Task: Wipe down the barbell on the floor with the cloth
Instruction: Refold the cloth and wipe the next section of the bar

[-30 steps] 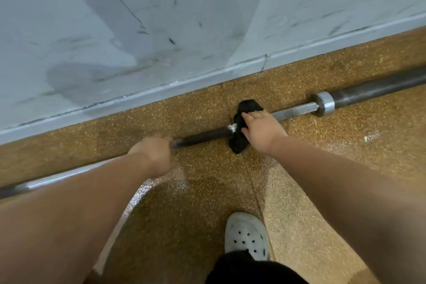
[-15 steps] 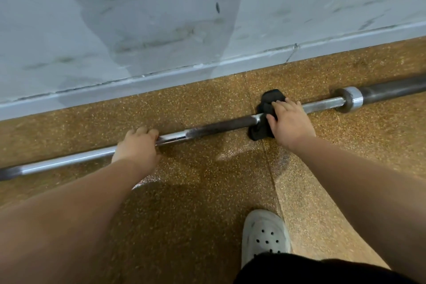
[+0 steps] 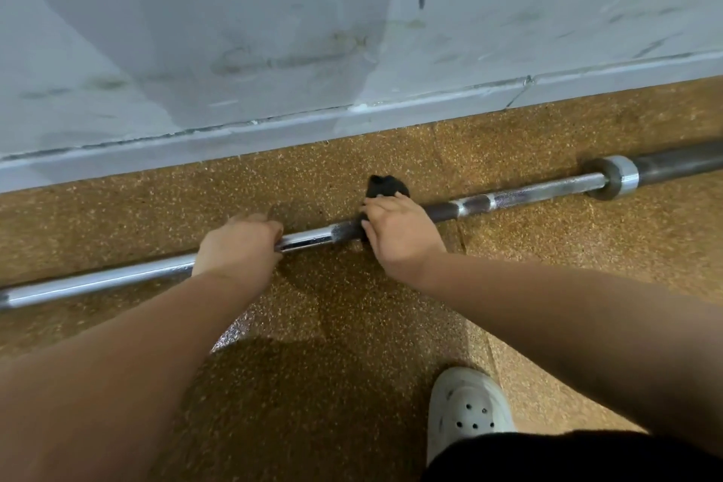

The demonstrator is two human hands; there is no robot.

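On the speckled floor [image 3: 352, 383] beside the wall, the barbell [image 3: 508, 196] lies with the left grip [image 3: 238, 246] curled round its shaft and the right grip [image 3: 399, 237] clamping the black cloth [image 3: 385, 186] around it; if the left loosens, the bar may roll.

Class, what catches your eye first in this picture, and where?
A long steel barbell lies across the speckled brown floor, along the grey wall. Mid-picture, the right hand grips a black cloth round the shaft, and the left hand holds the shaft just beside it. A white clog stands at bottom right.
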